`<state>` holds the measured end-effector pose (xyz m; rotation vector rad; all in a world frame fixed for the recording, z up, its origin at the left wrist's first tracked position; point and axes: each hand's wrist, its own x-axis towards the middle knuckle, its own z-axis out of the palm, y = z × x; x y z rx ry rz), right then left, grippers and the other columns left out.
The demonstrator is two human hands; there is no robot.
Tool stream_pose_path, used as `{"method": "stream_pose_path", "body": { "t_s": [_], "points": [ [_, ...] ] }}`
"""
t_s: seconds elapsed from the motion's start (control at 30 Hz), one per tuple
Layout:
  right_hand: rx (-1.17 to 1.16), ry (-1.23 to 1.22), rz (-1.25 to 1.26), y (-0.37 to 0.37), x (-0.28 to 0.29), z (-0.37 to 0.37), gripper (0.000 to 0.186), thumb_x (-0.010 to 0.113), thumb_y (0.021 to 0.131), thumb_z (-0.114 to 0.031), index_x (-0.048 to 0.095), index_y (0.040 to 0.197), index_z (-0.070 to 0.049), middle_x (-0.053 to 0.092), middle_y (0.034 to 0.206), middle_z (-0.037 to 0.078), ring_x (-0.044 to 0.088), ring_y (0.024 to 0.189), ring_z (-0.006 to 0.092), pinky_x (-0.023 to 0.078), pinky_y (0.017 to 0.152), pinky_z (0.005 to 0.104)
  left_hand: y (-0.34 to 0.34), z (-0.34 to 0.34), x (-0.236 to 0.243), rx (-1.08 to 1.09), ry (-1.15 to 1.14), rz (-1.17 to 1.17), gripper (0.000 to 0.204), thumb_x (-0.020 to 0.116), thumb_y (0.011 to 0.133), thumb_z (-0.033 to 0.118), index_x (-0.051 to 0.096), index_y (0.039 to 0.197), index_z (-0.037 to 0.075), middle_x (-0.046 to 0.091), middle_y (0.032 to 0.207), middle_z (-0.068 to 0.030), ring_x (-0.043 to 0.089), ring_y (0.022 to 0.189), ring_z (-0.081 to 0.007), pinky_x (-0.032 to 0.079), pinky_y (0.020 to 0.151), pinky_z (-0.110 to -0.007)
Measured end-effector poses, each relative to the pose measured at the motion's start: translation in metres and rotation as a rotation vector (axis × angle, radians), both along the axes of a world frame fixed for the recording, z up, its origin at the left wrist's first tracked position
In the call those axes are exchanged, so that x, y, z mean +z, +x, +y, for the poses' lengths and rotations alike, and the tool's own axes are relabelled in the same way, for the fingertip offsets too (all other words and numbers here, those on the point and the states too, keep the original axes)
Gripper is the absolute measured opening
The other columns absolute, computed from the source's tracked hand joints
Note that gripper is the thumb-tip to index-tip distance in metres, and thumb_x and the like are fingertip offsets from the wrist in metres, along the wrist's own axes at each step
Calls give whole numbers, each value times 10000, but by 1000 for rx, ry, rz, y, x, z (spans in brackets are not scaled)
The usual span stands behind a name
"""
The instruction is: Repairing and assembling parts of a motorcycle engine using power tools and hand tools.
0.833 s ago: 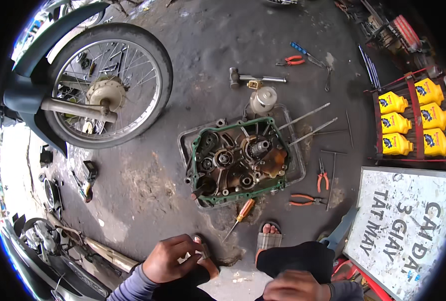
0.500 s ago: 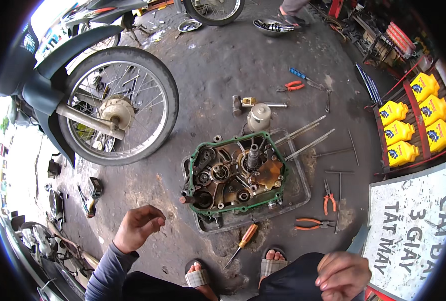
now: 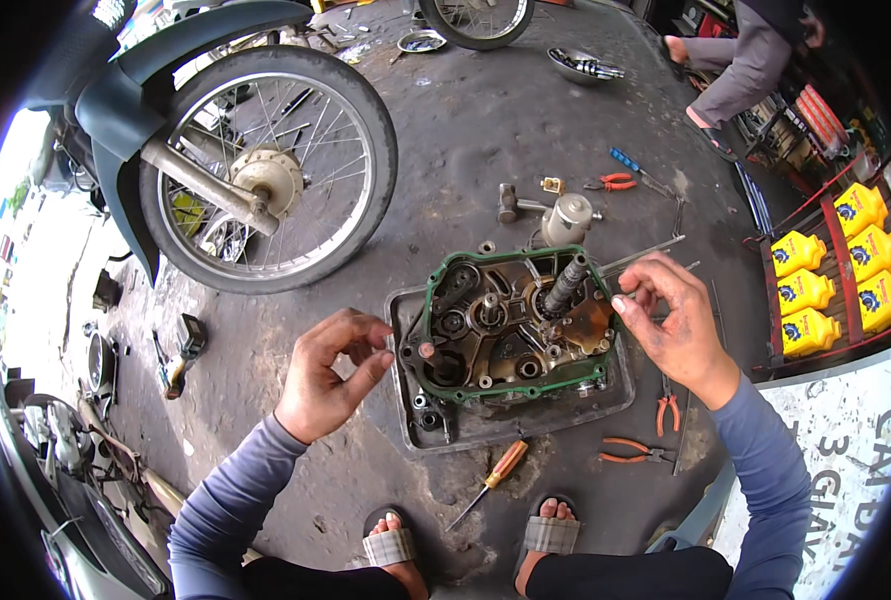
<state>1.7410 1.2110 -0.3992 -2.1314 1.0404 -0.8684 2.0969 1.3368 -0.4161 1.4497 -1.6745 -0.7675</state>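
An engine crankcase half [image 3: 513,330], with green gasket rim and upright shafts, rests in a shallow grey tray [image 3: 505,430]. My left hand [image 3: 330,370] is at its left side, fingers curved but apart, fingertips by the tray's edge. My right hand [image 3: 677,335] is at the right side, fingers loosely curved, thumb tip beside the gasket rim; whether it touches is unclear. An orange-handled screwdriver [image 3: 501,470] lies below the tray. A cylindrical metal part [image 3: 567,219] and a hammer [image 3: 508,203] sit above it.
A motorcycle front wheel [image 3: 270,255] is upper left. Pliers [image 3: 625,450] lie at the right, near a white sign [image 3: 815,480] and a red rack of yellow bottles [image 3: 800,290]. Another person [image 3: 740,75] walks at upper right, past a metal bowl of parts [image 3: 585,65].
Both my hands have moved forward and up to either side of the crankcase. The other person has come further into view at upper right. The view has shifted.
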Motion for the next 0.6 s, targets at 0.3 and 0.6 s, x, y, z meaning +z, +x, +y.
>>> {"method": "stream_pose_path", "body": {
  "t_s": [0.3,0.6],
  "points": [
    [61,-58,-100,42,4,-10,202,735,853,-55,661,1023,27,563,855,24,484,651,79,428,600,252,-26,-17,28,-224,-364,-285,198,745,804,6,678,990,-6,646,936,-109,646,832,-225,516,721,-337],
    [185,62,-78,34,21,-24,178,734,874,-78,681,1007,27,581,825,14,521,698,69,431,614,235,-26,-17,30,-208,-273,-326,173,668,796,-29,657,968,-30,612,904,-118,634,775,-227,513,727,-322]
  ]
}}
